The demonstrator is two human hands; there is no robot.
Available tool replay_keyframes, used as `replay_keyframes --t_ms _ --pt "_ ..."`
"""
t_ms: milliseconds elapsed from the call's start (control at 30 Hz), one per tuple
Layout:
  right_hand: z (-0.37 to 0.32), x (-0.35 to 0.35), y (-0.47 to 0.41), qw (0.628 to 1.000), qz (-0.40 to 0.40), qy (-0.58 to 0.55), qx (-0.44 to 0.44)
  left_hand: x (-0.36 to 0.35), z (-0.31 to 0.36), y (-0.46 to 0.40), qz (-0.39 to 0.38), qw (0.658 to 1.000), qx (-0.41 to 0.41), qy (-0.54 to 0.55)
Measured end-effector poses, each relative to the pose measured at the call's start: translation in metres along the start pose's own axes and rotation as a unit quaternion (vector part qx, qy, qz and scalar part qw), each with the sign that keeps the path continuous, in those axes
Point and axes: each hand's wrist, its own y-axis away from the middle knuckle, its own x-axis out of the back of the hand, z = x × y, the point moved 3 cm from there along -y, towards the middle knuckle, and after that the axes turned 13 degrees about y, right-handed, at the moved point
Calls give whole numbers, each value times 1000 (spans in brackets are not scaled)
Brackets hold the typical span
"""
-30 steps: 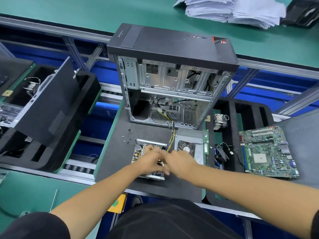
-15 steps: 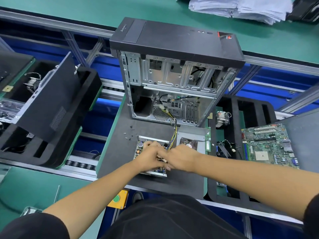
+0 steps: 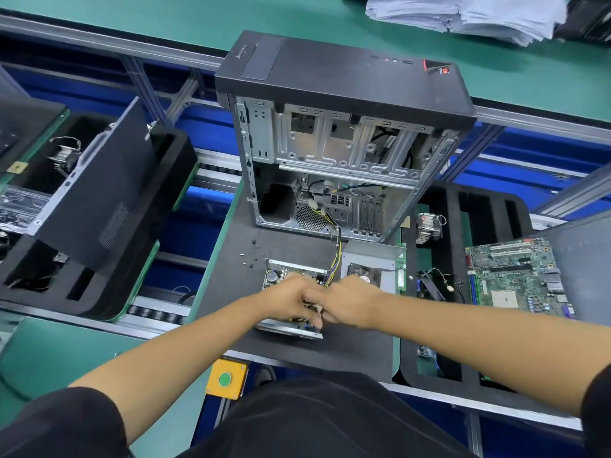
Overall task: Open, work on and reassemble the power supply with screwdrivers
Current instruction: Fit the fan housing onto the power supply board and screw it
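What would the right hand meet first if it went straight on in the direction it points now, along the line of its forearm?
The right hand points leftward, so it would likely meet the left hand first; their knuckles already seem to touch above the open power supply. Depth is unclear here.

motherboard (image 3: pixel 515 276), paper stack (image 3: pixel 463 11), yellow button box (image 3: pixel 227 378)

One head-worn wide-angle view was recorded, aimed forward and steeply down from above the near bench edge. The black mat (image 3: pixel 291 246) was framed close at centre, the green table (image 3: pixel 165 18) far off; edges were bowed.
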Motion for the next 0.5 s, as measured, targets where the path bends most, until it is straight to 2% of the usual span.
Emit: replay_keyframes --t_ms 67,133,167,200,267,333,367,433,500 --pt "-10 -5 0 991 -9 -72 -117 -2 -3 0 26 999 25 -24" --pt "-19 -5 -2 983 -14 -85 -160 -3 -7 -1 35 998 50 -35" --pt "-19 -2 -4 985 -13 -80 -154 -2 -9 0 24 997 55 -37" --pt "-17 3 -5 991 -3 -64 -121 -2 -11 1 6 998 51 -36" --pt "-11 13 -8 999 27 37 17 0 -7 3 -30 998 43 -38" --pt "-7 19 -10 982 15 123 142 1 -5 4 -22 999 28 -32" --pt "-6 17 -11 979 6 121 162 1 -8 4 -13 999 26 -39" --pt "-4 11 -10 993 -1 48 112 -2 -13 5 -7 998 39 -51" --pt "-3 -1 -9 998 -1 -58 -28 -4 -20 7 33 997 56 -33"
